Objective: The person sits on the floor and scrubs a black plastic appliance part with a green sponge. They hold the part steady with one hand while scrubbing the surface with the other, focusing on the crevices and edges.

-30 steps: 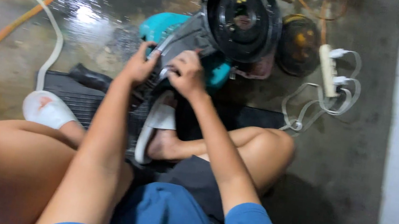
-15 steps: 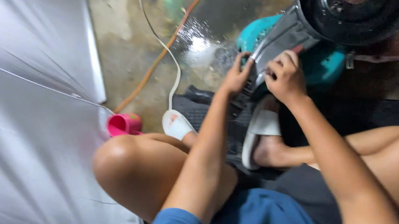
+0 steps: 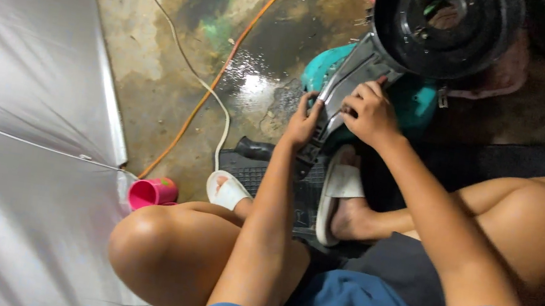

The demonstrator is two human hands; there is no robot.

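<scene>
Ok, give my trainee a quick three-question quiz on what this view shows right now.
1. True or false: both hands rest on the grey machine arm below the round black housing.
2. Which lies beside the left knee? A. pink cup B. white sandal C. orange cable
3. Fill in: the floor patch beside the teal part looks ____.

Key: 1. true: left hand and right hand both touch it. 2. A, the pink cup. 3. wet.

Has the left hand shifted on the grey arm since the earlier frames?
No. The left hand stays on the grey arm below the round black housing, opposite the right hand; only the camera view swung.
</scene>
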